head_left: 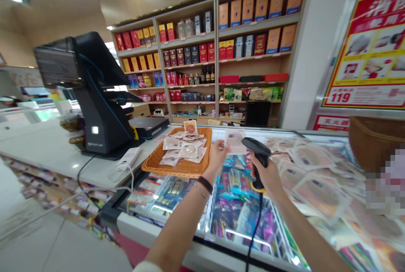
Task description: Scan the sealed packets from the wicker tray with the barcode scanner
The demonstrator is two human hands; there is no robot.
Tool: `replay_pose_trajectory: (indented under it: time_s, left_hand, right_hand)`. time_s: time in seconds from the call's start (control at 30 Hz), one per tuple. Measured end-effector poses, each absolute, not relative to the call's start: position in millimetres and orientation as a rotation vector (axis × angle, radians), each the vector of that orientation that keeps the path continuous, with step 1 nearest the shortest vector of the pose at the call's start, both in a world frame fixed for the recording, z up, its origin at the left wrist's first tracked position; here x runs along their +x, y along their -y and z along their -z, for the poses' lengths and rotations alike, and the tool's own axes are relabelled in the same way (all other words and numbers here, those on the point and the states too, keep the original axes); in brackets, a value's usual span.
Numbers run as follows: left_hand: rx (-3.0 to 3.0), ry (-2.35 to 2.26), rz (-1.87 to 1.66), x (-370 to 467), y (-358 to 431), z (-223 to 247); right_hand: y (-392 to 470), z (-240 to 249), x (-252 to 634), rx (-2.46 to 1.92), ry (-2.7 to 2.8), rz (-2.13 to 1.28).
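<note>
Between the fingers of my left hand (219,152) is the edge of a clear plastic packet (235,139) with a barcode label, held up over the glass-topped freezer. A black handheld barcode scanner (257,147) is gripped in my right hand (267,172), its head pointing toward the packet. The scanner's cable hangs down across the freezer glass. Just left of my left hand lies an orange wicker basket (152,163) with several small clear packets (189,149) in it. Many larger flat packets (313,179) are spread to the right of my right hand.
A black checkout terminal (104,107) and a flat dark device (149,125) stand on the white counter (60,149) at left. Colourful frozen packs (236,217) lie under the freezer glass. A brown basket (370,137) sits at right. Behind are shelves (190,63) of boxed goods.
</note>
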State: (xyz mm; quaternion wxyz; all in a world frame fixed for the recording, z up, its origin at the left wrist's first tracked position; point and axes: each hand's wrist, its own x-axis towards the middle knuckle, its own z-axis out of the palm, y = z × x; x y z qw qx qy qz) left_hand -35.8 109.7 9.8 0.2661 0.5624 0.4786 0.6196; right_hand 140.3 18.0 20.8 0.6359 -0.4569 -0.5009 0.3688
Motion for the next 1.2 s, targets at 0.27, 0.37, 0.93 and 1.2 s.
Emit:
replay_pose_trajectory:
  time_s: [0.27, 0.37, 0.93, 1.2]
  left_hand:
    - [1.396, -1.18, -1.731, -11.2, -110.7, 49.6]
    - [1.347, -1.247, -1.724, -16.2, -115.5, 57.2]
    - [1.366, -1.29, -1.733, -17.8, -114.0, 55.7]
    - [1.322, -1.302, -1.76, -18.9, -117.1, 57.8]
  right_hand:
    - [-6.2, -7.6, 150.0, -1.168, 1.208, -0.806]
    - [-5.1, -6.6, 150.6, -1.182, 1.229, -0.853]
    - [-3.7, 6.0, 147.8, -1.283, 1.377, -0.718]
    - [-4.2, 2.4, 150.7, -1.259, 1.387, -0.784]
